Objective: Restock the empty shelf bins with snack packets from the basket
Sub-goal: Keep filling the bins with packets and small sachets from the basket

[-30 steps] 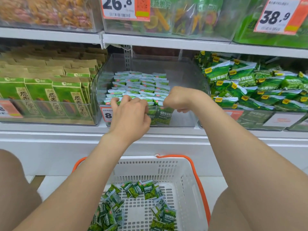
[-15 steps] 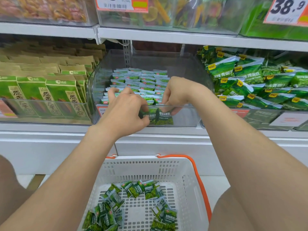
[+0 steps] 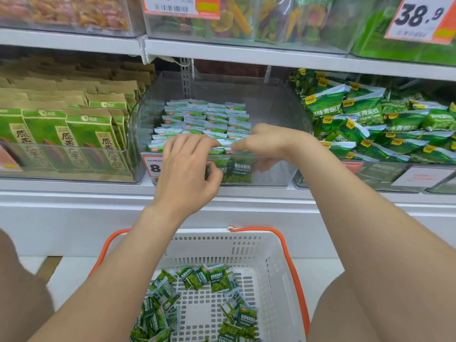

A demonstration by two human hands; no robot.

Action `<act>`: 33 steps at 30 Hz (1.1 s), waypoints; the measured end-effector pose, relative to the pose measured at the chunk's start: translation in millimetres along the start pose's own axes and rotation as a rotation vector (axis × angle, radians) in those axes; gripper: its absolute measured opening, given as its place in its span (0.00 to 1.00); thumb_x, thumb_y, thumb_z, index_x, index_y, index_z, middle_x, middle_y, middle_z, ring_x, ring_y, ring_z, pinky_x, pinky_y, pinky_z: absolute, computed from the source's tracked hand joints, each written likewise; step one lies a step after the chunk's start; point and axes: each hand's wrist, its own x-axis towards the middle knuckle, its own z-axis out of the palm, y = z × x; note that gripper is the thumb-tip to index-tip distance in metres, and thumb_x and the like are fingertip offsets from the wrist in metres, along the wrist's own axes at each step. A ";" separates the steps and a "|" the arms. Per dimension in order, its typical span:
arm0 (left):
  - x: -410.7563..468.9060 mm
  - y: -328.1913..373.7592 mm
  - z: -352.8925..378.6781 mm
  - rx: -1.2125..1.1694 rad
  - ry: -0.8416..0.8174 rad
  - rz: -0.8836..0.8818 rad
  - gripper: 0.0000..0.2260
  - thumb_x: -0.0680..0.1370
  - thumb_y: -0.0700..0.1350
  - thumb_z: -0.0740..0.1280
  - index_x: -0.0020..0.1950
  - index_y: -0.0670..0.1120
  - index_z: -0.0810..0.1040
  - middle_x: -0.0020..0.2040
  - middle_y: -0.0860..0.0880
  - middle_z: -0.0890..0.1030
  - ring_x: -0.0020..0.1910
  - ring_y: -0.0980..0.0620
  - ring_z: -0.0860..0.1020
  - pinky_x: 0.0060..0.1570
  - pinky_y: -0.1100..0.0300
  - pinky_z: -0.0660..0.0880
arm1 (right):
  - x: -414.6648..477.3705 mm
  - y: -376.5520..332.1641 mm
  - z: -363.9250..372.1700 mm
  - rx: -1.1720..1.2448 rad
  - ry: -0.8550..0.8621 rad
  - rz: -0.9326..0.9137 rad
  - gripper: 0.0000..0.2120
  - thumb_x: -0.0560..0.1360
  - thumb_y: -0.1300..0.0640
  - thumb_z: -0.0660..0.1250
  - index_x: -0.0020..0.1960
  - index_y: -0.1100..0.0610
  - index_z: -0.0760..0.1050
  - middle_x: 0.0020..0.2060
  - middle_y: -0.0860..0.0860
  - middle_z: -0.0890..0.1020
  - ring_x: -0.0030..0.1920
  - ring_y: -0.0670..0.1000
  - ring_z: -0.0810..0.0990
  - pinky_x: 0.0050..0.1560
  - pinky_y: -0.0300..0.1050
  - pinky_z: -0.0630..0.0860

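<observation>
A clear shelf bin (image 3: 276, 114) holds neat rows of small green snack packets (image 3: 209, 117). Two packets (image 3: 240, 170) stand upright against its front wall. My left hand (image 3: 187, 169) reaches over the bin's front rim; its fingers lie on the tops of the front row and its thumb sits outside the clear wall. My right hand (image 3: 269, 141) dips into the bin from the right, its fingers curled down beside the upright packets, with the index fingertip at their top edge. Below stands the white basket (image 3: 271, 255) with orange handles, holding several loose packets (image 3: 197, 280).
A bin of brown-and-green boxes (image 3: 61, 139) stands to the left and a bin of larger green pea bags (image 3: 370, 119) to the right. An upper shelf (image 3: 246, 55) with price tags hangs close above. My knees flank the basket on the floor.
Both hands have sunk lower onto the front row of packets. My right hand's fingers have gone down behind the bin's front wall. The basket's packets lie as before.
</observation>
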 end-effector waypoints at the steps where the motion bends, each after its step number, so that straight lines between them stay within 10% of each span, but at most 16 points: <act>1: -3.7 1.9 -0.4 -0.001 0.075 0.017 0.13 0.73 0.38 0.67 0.57 0.43 0.80 0.54 0.47 0.80 0.54 0.41 0.75 0.55 0.46 0.70 | -3.2 0.3 4.3 -0.059 0.114 -0.028 0.21 0.81 0.41 0.65 0.54 0.59 0.73 0.46 0.53 0.78 0.43 0.56 0.86 0.42 0.47 0.81; 5: -28.8 4.4 7.7 0.026 0.195 0.137 0.05 0.71 0.33 0.66 0.45 0.40 0.78 0.43 0.42 0.76 0.42 0.39 0.73 0.40 0.44 0.68 | -29.0 6.6 33.1 -0.303 0.801 -0.353 0.11 0.79 0.54 0.60 0.48 0.59 0.77 0.47 0.58 0.80 0.49 0.62 0.76 0.45 0.52 0.72; 7: -50.6 -1.2 19.7 -0.020 0.081 0.155 0.03 0.71 0.34 0.66 0.43 0.40 0.76 0.40 0.44 0.74 0.39 0.40 0.72 0.36 0.46 0.68 | -51.8 2.4 50.4 -0.302 0.831 -0.538 0.12 0.75 0.56 0.59 0.49 0.56 0.80 0.45 0.55 0.82 0.49 0.60 0.78 0.45 0.52 0.75; 13: -150.1 -34.9 56.2 0.076 -0.708 -0.186 0.07 0.76 0.52 0.60 0.41 0.52 0.70 0.32 0.54 0.73 0.33 0.46 0.76 0.32 0.56 0.73 | -85.9 13.0 124.2 -0.642 0.097 -0.441 0.06 0.78 0.54 0.62 0.49 0.56 0.76 0.38 0.52 0.74 0.42 0.61 0.78 0.38 0.48 0.69; 19: -238.2 -70.1 72.1 0.291 -1.205 -0.495 0.08 0.81 0.52 0.64 0.51 0.48 0.76 0.52 0.47 0.81 0.50 0.45 0.81 0.47 0.52 0.77 | -80.8 42.1 203.7 -0.928 -0.479 -0.380 0.05 0.79 0.64 0.62 0.46 0.57 0.73 0.40 0.51 0.74 0.33 0.51 0.72 0.29 0.44 0.68; 25: -307.5 -98.6 96.5 0.274 -1.465 -0.745 0.34 0.83 0.45 0.62 0.84 0.51 0.49 0.81 0.41 0.56 0.62 0.34 0.79 0.55 0.42 0.82 | -61.7 39.8 241.5 -0.996 -0.512 -0.460 0.09 0.79 0.67 0.62 0.42 0.56 0.71 0.37 0.50 0.72 0.32 0.51 0.71 0.29 0.45 0.67; 33: -314.8 -111.3 111.6 0.297 -1.429 -0.679 0.35 0.76 0.29 0.65 0.79 0.45 0.55 0.64 0.40 0.75 0.62 0.36 0.76 0.56 0.45 0.78 | -36.3 32.8 252.8 -0.986 -0.534 -0.501 0.12 0.78 0.67 0.61 0.39 0.56 0.68 0.36 0.51 0.71 0.32 0.52 0.70 0.33 0.45 0.70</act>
